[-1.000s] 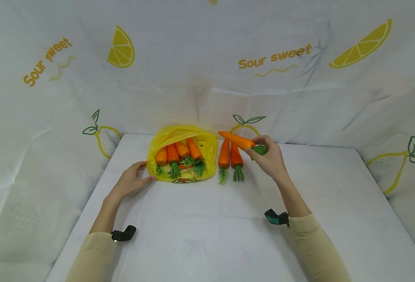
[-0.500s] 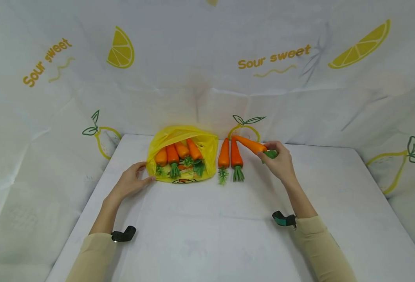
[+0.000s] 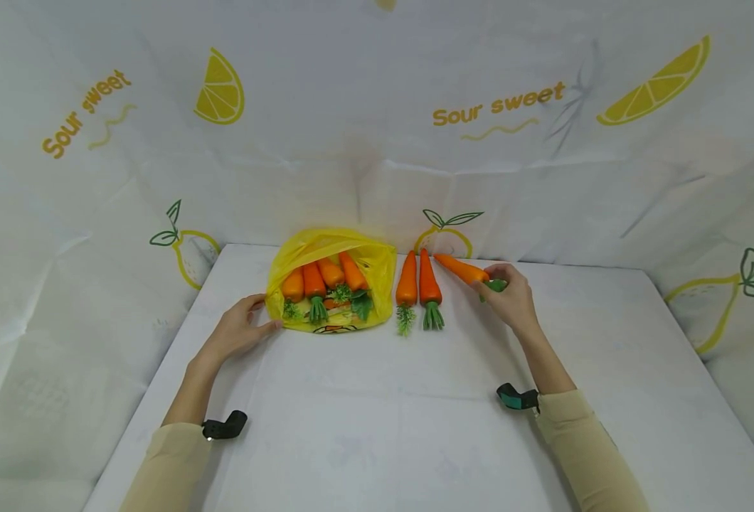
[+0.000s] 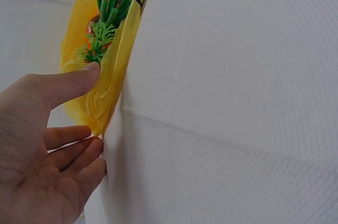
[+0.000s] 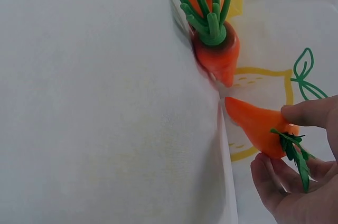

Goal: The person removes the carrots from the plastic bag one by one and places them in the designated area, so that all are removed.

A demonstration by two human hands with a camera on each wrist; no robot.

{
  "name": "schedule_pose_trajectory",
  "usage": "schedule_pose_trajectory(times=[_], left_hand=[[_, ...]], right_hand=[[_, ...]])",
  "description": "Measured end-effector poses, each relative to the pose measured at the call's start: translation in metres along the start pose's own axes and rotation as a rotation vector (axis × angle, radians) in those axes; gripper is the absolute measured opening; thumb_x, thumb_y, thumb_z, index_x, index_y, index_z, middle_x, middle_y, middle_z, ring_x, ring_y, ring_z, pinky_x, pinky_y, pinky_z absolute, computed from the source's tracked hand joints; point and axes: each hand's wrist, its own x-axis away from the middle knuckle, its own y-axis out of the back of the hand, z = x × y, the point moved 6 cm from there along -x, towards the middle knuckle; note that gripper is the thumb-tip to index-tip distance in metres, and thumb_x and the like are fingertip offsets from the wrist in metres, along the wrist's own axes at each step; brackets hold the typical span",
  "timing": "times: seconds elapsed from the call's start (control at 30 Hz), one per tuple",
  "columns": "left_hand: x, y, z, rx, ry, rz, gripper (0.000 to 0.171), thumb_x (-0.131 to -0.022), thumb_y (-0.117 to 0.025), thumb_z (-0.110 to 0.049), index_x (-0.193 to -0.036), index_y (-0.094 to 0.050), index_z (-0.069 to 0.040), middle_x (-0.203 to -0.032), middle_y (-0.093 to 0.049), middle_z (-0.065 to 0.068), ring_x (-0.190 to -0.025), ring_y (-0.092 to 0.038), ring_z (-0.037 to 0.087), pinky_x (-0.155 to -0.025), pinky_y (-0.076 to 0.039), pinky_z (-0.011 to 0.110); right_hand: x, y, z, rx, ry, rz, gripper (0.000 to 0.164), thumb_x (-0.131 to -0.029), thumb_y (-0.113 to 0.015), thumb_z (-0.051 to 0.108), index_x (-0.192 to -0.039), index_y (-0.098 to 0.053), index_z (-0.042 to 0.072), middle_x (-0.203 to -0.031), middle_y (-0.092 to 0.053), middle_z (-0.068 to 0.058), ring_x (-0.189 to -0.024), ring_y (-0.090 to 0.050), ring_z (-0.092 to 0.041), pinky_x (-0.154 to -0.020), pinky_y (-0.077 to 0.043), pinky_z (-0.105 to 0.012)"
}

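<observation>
My right hand (image 3: 510, 293) holds a toy carrot (image 3: 462, 269) near its green leafy top, thumb on one side and fingers on the other. Its tip points toward the back left. Just left of it, two more carrots lie side by side, one with thick green stalks (image 3: 429, 288) and one with feathery leaves (image 3: 406, 288). My left hand (image 3: 239, 327) holds the left edge of a yellow plastic bag (image 3: 383, 284). In the left wrist view, the thumb lies over the bag's side and the fingertips meet its lower corner. Several carrots (image 3: 314, 279) show inside the bag's mouth.
The white table (image 3: 377, 427) ends at the back against a white cloth wall (image 3: 351, 171) printed with lemons and lettering. The bag and loose carrots sit along that back edge. Each wrist wears a small black camera (image 3: 225, 425).
My right hand has carried its carrot rightward and lowered it, from above the two loose carrots to beside them. The left hand and the bag have stayed in place.
</observation>
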Motion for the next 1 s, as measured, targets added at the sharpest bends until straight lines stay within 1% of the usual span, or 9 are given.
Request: schedule_pose_trajectory(times=[0.1, 0.23, 0.43, 0.53, 0.67, 0.77, 0.87, 0.93, 1.0], left_hand=[[0.0, 0.0, 0.0, -0.002, -0.001, -0.001, 0.081, -0.102, -0.075, -0.035, -0.161, -0.041, 0.009, -0.161, -0.048, 0.036, -0.146, -0.053, 0.056, -0.122, -0.047, 0.065], [0.001, 0.0, 0.001, -0.01, 0.0, -0.005, 0.082, -0.102, -0.075, -0.035, -0.161, -0.041, 0.009, -0.161, -0.049, 0.036, -0.145, -0.054, 0.056, -0.122, -0.047, 0.065], [0.002, 0.0, 0.0, -0.014, 0.004, -0.007, 0.082, -0.101, -0.075, -0.035, -0.161, -0.04, 0.01, -0.16, -0.049, 0.037, -0.145, -0.053, 0.056, -0.122, -0.047, 0.065], [0.002, 0.0, 0.0, -0.012, 0.005, -0.005, 0.083, -0.102, -0.075, -0.036, -0.161, -0.04, 0.009, -0.161, -0.049, 0.037, -0.146, -0.053, 0.056, -0.123, -0.046, 0.065], [0.002, 0.0, 0.0, -0.01, 0.006, -0.003, 0.083, -0.102, -0.075, -0.036, -0.161, -0.039, 0.01, -0.161, -0.049, 0.037, -0.146, -0.053, 0.056, -0.123, -0.046, 0.065], [0.002, 0.0, -0.001, -0.011, 0.004, -0.004, 0.083, -0.102, -0.075, -0.035, -0.161, -0.039, 0.01, -0.161, -0.048, 0.037, -0.146, -0.053, 0.056, -0.123, -0.046, 0.065], [0.002, 0.0, -0.001, -0.012, 0.0, -0.004, 0.083, -0.102, -0.074, -0.035, -0.161, -0.038, 0.011, -0.161, -0.048, 0.037, -0.146, -0.052, 0.056, -0.124, -0.045, 0.065], [0.002, 0.0, -0.001, -0.012, 0.0, -0.003, 0.083, -0.102, -0.074, -0.035, -0.161, -0.038, 0.011, -0.161, -0.048, 0.037, -0.147, -0.052, 0.056, -0.124, -0.045, 0.065], [0.002, 0.0, -0.001, -0.011, 0.001, -0.002, 0.083, -0.102, -0.074, -0.035, -0.161, -0.038, 0.011, -0.161, -0.048, 0.037, -0.147, -0.052, 0.056, -0.124, -0.045, 0.065]], right_hand=[[-0.001, -0.001, -0.003, 0.003, 0.0, -0.001, 0.045, -0.101, -0.077, 0.023, -0.134, -0.062, -0.003, -0.133, -0.069, -0.028, -0.114, -0.059, -0.034, -0.082, -0.043, -0.016], [-0.004, -0.005, -0.007, 0.008, -0.01, 0.013, 0.044, -0.101, -0.076, 0.021, -0.134, -0.061, -0.004, -0.135, -0.068, -0.029, -0.118, -0.059, -0.037, -0.091, -0.044, -0.03], [-0.004, -0.012, -0.01, 0.03, -0.021, 0.052, 0.047, -0.101, -0.074, 0.019, -0.136, -0.058, -0.007, -0.141, -0.064, -0.033, -0.129, -0.058, -0.045, -0.112, -0.048, -0.054], [-0.003, -0.014, -0.01, 0.034, -0.016, 0.058, 0.047, -0.101, -0.074, 0.018, -0.136, -0.057, -0.008, -0.142, -0.064, -0.034, -0.133, -0.058, -0.047, -0.117, -0.047, -0.06], [-0.001, -0.018, -0.01, 0.038, -0.014, 0.065, 0.051, -0.1, -0.077, 0.021, -0.136, -0.057, -0.009, -0.14, -0.065, -0.035, -0.13, -0.061, -0.048, -0.115, -0.05, -0.059], [0.0, -0.022, -0.01, 0.053, -0.014, 0.075, 0.055, -0.099, -0.079, 0.027, -0.135, -0.057, -0.009, -0.137, -0.066, -0.035, -0.125, -0.064, -0.048, -0.109, -0.054, -0.055], [0.001, -0.026, -0.01, 0.065, -0.017, 0.09, 0.057, -0.1, -0.078, 0.032, -0.134, -0.057, -0.009, -0.133, -0.067, -0.033, -0.118, -0.066, -0.045, -0.097, -0.058, -0.043], [0.001, -0.028, -0.011, 0.073, -0.022, 0.105, 0.058, -0.1, -0.078, 0.035, -0.134, -0.058, -0.008, -0.131, -0.067, -0.032, -0.115, -0.068, -0.043, -0.09, -0.057, -0.032], [0.002, -0.03, -0.011, 0.073, -0.031, 0.12, 0.058, -0.1, -0.077, 0.036, -0.134, -0.058, -0.008, -0.13, -0.067, -0.031, -0.114, -0.07, -0.043, -0.085, -0.055, -0.025]])
